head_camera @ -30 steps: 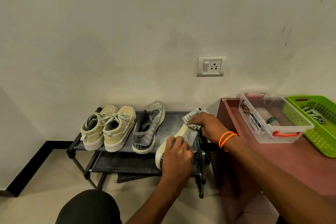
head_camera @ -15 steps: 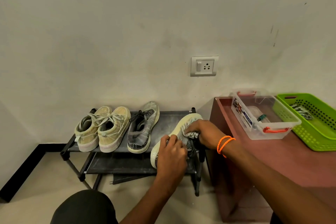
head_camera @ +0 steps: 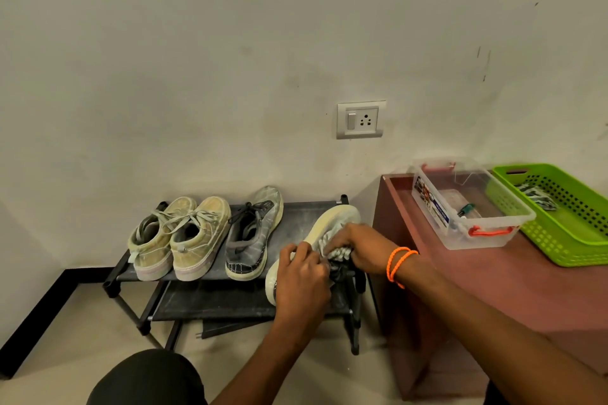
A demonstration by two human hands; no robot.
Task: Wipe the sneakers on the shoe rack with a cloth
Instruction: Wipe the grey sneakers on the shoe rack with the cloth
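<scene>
My left hand grips the heel end of the pale sneaker tipped on its side at the right end of the shoe rack, while my right hand clutches the bunched cloth against its upper.

pale scuffed wall with socket, beige floor, brown cabinet.

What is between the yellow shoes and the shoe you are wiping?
One grey sneaker, standing alone on the top shelf of the shoe rack. The head view shows it, right of the yellow pair and left of the tilted sneaker being wiped.
</scene>
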